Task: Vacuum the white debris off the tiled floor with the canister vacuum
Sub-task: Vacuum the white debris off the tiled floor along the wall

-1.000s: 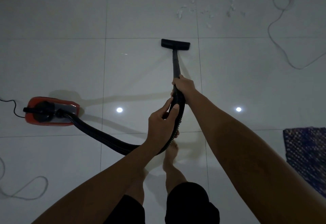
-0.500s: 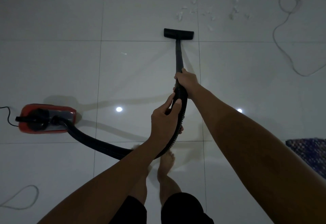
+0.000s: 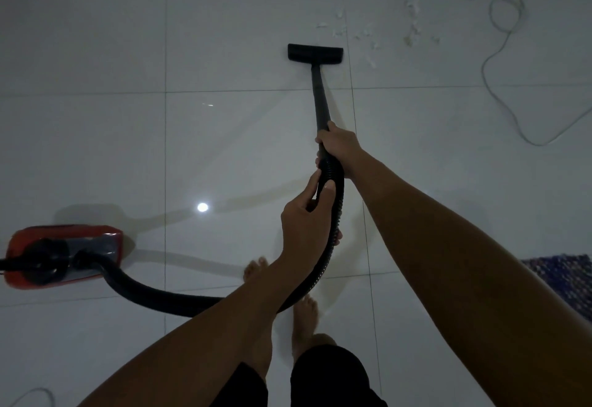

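Observation:
A red canister vacuum (image 3: 64,254) sits on the white tiled floor (image 3: 96,150) at the left. Its ribbed black hose (image 3: 153,291) curves right and up to a black wand (image 3: 319,99). My right hand (image 3: 339,144) grips the wand's lower end. My left hand (image 3: 307,217) holds the hose just below it. The flat black floor nozzle (image 3: 315,53) rests on the tile. White debris (image 3: 368,35) lies scattered just beyond and to the right of the nozzle, close to its right end.
A thin white cable (image 3: 499,64) loops across the floor at the upper right. A dark woven mat (image 3: 567,281) lies at the right edge. My bare feet (image 3: 304,320) stand under the hose. The wall base runs along the top.
I have stepped forward and pushed the nozzle ahead over a tile joint, up to the debris. The canister has drifted toward the left edge. Both hands keep their grip.

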